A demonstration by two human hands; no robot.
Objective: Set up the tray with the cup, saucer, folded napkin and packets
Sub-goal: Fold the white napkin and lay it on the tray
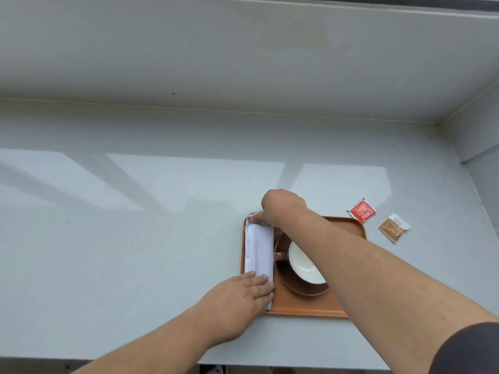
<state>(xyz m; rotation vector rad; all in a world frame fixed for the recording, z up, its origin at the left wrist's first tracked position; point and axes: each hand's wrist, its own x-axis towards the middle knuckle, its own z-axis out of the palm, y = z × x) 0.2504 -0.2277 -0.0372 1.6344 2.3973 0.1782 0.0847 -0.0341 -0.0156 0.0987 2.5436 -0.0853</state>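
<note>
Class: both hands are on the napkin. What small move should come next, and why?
Probably lift the right hand off the folded napkin and reach for the red packet. The napkin, cup and saucer are already on the tray; both packets, red and brown, still lie on the counter.

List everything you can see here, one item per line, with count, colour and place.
tray: one, orange-brown, on the counter, right of centre
napkin: one, white, folded long, along the tray's left side
saucer: one, brown, on the tray beside the napkin
cup: one, brown with white inside, on the saucer
red packet: one, on the counter right of the tray
brown packet: one, on the counter right of the red packet
counter: one, pale grey
left hand: flat on the napkin's near end
right hand: fingertips on the napkin's far end
</note>
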